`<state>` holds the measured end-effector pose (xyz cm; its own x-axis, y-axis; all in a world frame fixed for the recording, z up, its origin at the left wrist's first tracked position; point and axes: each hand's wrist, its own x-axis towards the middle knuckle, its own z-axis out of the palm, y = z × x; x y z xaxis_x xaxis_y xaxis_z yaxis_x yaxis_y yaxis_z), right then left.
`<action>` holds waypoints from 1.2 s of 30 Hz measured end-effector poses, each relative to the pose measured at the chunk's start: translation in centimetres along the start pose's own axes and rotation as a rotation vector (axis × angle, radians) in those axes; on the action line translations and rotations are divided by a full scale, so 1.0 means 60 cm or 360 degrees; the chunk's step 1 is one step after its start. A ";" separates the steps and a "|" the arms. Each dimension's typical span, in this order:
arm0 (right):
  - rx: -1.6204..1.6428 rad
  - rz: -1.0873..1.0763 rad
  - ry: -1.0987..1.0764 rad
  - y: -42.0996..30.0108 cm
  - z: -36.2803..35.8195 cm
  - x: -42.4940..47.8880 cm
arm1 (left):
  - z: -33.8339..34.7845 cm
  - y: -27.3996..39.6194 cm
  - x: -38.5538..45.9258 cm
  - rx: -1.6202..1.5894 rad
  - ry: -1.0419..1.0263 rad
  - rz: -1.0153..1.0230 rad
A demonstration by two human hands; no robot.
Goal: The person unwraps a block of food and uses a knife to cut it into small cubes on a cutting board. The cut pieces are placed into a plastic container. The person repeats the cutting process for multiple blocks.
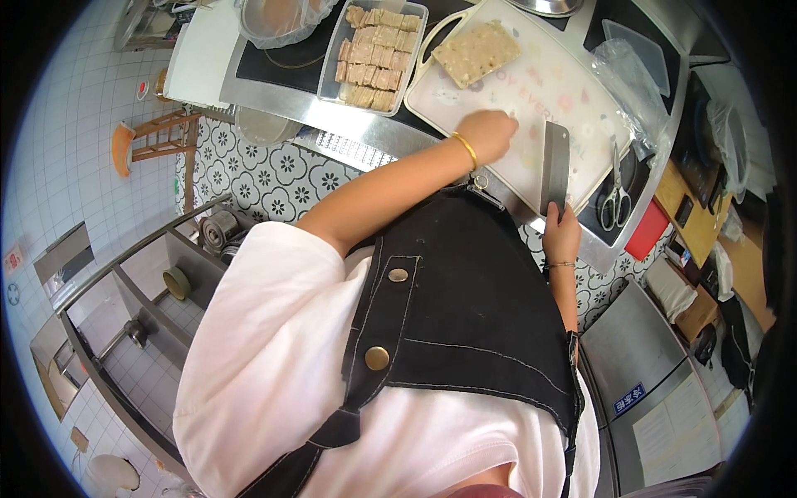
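Observation:
My right hand [561, 235] grips the handle of a cleaver [555, 165]. Its steel blade extends over the right part of a white cutting board [461, 115] with a faded print. Over the board's near side is my left hand [489, 137], fingers curled in, a yellow bracelet on the wrist; whether anything is inside it cannot be seen. A flat, pale slab of food [477, 53] with darker specks lies on the board beyond that hand. Left of the board, a clear plastic container [325, 78] holds rows of similar cut pieces.
Scissors [615, 202] lie right of the board, below a crumpled clear plastic bag [632, 87]. A plastic-covered bowl [274, 22] stands at the far left of the counter. Behind me are a metal rack [149, 305] on the left and a steel cabinet [632, 342] on the right.

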<state>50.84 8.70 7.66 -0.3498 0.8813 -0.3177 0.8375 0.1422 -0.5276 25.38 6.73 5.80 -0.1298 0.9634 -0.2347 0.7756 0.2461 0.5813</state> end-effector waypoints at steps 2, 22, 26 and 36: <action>0.0003 0.0000 -0.0010 0.003 0.001 0.002 | -0.055 -0.030 -0.013 -0.0207 0.0426 -0.0070; -0.0113 -0.0016 0.0010 0.005 0.013 0.014 | -0.085 -0.102 0.120 0.0444 0.0425 -0.0442; 0.0016 -0.0083 0.0230 -0.009 0.016 0.015 | -0.048 -0.064 0.074 0.0398 0.0411 -0.0181; -0.0422 -0.0228 -0.0033 -0.146 -0.019 0.063 | -0.005 -0.008 0.033 0.0276 0.0503 0.0117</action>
<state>42.67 11.30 11.95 -0.4782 0.8350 -0.2723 0.8586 0.3793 -0.3448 24.54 8.53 5.27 -0.2332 0.9698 0.0712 0.8796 0.1791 0.4407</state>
